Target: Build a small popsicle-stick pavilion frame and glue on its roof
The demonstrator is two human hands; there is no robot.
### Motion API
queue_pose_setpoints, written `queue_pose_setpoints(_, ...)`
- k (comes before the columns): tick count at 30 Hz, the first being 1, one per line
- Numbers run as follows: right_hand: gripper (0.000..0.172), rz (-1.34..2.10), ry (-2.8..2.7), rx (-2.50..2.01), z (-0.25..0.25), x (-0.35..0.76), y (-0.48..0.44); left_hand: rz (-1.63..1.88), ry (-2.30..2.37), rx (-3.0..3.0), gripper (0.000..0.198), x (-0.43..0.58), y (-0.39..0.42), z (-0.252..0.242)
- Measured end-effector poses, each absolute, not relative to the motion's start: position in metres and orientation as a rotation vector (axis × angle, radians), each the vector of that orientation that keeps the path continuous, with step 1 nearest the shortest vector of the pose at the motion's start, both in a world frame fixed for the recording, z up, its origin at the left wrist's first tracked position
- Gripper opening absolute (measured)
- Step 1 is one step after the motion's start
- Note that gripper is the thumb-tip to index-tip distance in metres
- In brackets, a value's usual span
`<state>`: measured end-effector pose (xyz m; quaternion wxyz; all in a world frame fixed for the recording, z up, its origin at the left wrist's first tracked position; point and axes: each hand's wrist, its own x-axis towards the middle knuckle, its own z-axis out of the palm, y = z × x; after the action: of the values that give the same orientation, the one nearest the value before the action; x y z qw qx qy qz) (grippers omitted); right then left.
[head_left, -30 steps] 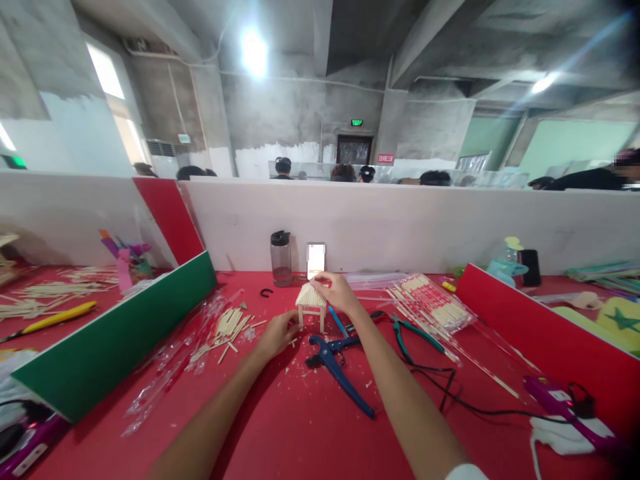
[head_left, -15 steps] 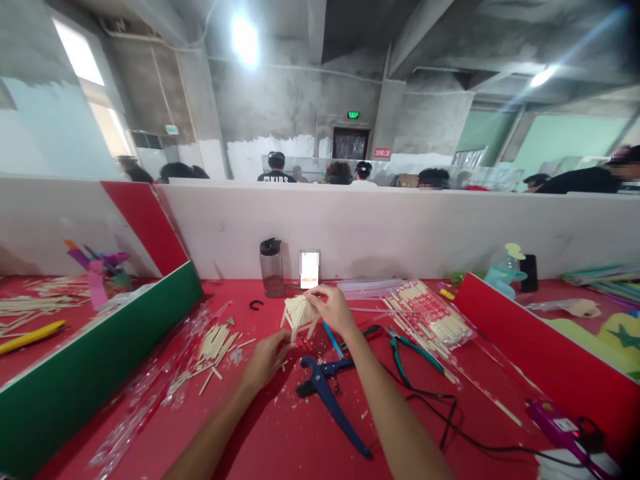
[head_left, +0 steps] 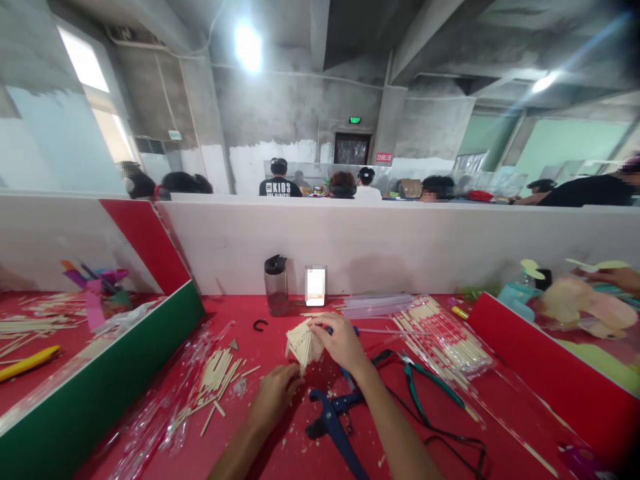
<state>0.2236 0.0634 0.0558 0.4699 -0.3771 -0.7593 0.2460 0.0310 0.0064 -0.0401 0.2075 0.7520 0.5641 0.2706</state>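
A small model house [head_left: 304,343] built from pale wooden sticks, with a sloped roof, is between my hands on the red table. My right hand [head_left: 341,343] pinches the roof near its top right. The fingers of my left hand [head_left: 274,399] are closed at the lower front corner of the model; their tips are partly hidden. Just below the model lies a blue-handled cutter [head_left: 334,427], partly covered by my right forearm. Short cut sticks [head_left: 220,373] are piled left of my left hand. Small wood scraps are scattered around.
A dark bottle [head_left: 277,287] and a lit phone [head_left: 315,287] stand by the white partition [head_left: 420,247]. Green-handled pliers [head_left: 430,387], a black cable [head_left: 455,440] and bagged sticks [head_left: 450,337] lie to the right. Green [head_left: 110,373] and red [head_left: 555,360] dividers flank the table. Someone's hand [head_left: 617,277] shows at far right.
The model house has turned and tilted, showing more of its roof. Both hands stay on it. The whole view has shifted slightly, and another person's hand has appeared at far right.
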Motion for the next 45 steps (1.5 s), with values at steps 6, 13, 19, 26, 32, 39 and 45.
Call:
queue_pose_setpoints(6, 0.016, 0.632, -1.793, -0.88, 0.066, 0.238, 0.064, 0.871, 1.528, 2.112, 0.019, 0.036, 0.004, -0.038)
queue_pose_setpoints(13, 0.02, 0.755, -1.729, -0.93, 0.063, 0.251, 0.068, 0.893, 1.467, 2.237, 0.025, 0.029, -0.005, -0.033)
queue_pose_setpoints(19, 0.017, 0.604, -1.834, -0.928, 0.067, 0.248, 0.065, 1.059, 1.563, 2.157, 0.033, 0.011, -0.002, -0.024)
queue_pose_setpoints(26, 0.017, 0.542, -1.916, -0.835, 0.064, 0.235, 0.062, 0.861, 1.48, 2.22, 0.028, 0.016, 0.004, -0.032)
queue_pose_setpoints(32, 0.02, 0.559, -1.944, -0.815, 0.058, 0.226, 0.063, 0.873, 1.521, 2.241, 0.029, 0.019, 0.002, -0.027)
queue_pose_setpoints(39, 0.022, 0.554, -1.933, -0.806, 0.057, 0.223, 0.066, 1.21, 1.652, 2.101, 0.031, 0.012, -0.003, -0.014)
queue_pose_setpoints(45, 0.022, 0.569, -1.901, -0.788, 0.055, 0.219, 0.066, 1.116, 1.494, 2.025, 0.034, 0.015, 0.005, -0.028)
